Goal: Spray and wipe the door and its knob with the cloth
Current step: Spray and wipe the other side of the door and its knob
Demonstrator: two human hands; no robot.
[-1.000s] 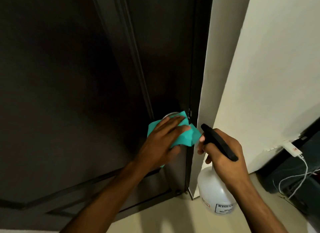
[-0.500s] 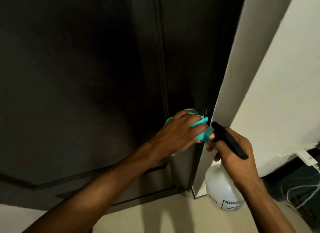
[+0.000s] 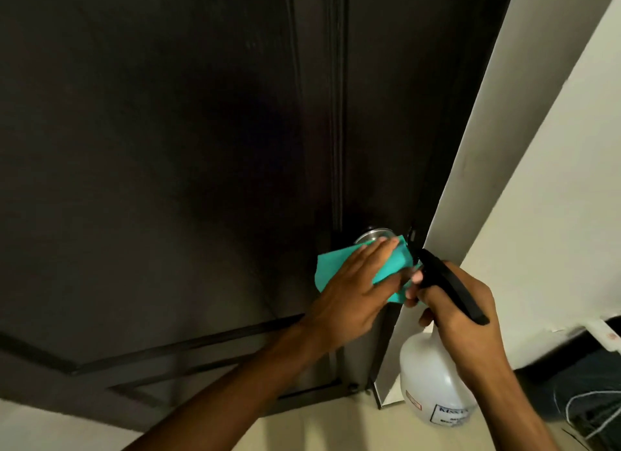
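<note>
A dark brown panelled door [image 3: 174, 168] fills most of the view. Its round metal knob [image 3: 371, 236] shows near the door's right edge, partly covered by a teal cloth [image 3: 336, 266]. My left hand [image 3: 356, 296] lies flat on the cloth with straight fingers, pressing it against the knob and door. My right hand [image 3: 460, 313] grips the black trigger head of a translucent white spray bottle [image 3: 433, 383], held just right of the cloth beside the door edge.
A white door frame and wall [image 3: 537, 168] stand to the right. The beige floor [image 3: 336, 427] lies below. At the lower right are a dark object and white cables [image 3: 584, 407].
My left hand's fingers have straightened from curling round the knob to lying flat on the cloth. The view has shifted, so the door and hands sit further right and higher.
</note>
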